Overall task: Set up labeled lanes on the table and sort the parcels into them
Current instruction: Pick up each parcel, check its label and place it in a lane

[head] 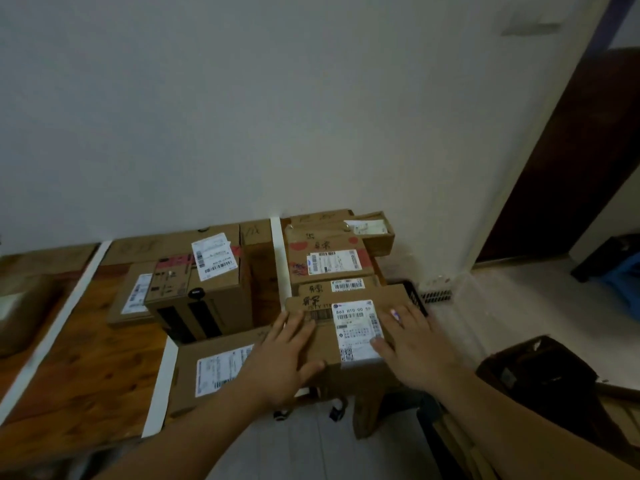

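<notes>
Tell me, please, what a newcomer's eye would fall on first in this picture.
First, the left hand and right hand lying flat on the labelled parcel at the table's near right end. Then the white tape strips dividing the wooden table into lanes.

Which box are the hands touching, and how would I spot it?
Find the wooden table by the white wall. Right of the rightmost white tape, boxes line up toward the wall; take the nearest box. Only it has the left hand and right hand lying on its top.

Dim, soft-focus wide-angle view, edges warped.
</notes>
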Tool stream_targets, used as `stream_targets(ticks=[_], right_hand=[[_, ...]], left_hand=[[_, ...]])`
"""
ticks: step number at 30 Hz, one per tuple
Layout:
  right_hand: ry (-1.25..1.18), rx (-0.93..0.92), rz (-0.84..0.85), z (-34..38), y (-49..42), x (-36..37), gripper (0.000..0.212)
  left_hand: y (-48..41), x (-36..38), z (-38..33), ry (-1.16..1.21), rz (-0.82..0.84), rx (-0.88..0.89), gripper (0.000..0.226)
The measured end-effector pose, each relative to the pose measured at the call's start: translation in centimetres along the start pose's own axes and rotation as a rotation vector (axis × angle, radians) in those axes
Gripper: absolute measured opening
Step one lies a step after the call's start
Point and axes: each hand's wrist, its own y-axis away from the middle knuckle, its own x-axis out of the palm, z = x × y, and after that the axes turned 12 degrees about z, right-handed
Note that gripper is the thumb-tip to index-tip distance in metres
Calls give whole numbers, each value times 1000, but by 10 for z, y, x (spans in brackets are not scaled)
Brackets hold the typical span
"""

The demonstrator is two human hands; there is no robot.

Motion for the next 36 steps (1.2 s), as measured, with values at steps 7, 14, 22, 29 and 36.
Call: stream_targets(ticks=[7, 14, 22, 29, 36], right_hand=[[28, -54, -88, -1, -12, -15, 53], [32, -90, -152, 34, -31, -57, 52], [-40, -70, -136, 131, -44, -104, 64], [-104, -62, -136, 264, -54, -100, 64], [-25, -223, -101, 415, -78, -81, 64]], left_hand=[[3, -33, 0, -56, 67, -40, 73], [26, -94, 39, 70, -68, -150, 70], [86, -156, 133, 27, -108, -255, 63], [156, -175, 272, 102, -198, -364, 69], [246, -170, 392, 141, -261, -457, 69]])
